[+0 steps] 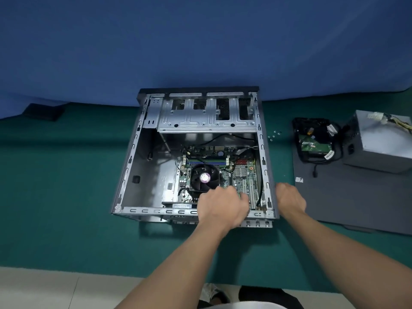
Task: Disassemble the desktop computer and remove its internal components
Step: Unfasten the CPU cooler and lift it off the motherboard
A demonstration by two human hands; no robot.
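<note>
Green motherboard [242, 183] lies beneath the left hand [223, 207]

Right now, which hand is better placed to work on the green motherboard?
Left. The left hand reaches inside the grey metal case, over the green motherboard beside the black round fan; the right hand sits outside at the case's right wall.

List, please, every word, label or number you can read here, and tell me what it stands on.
Nothing reads clearly.
Round sticker on the CPU fan: blurred.
White tags by the hard drive: too small.
Corner sticker on the side panel: blurred.
Strip label at the near rim of the case: blurred.
</note>
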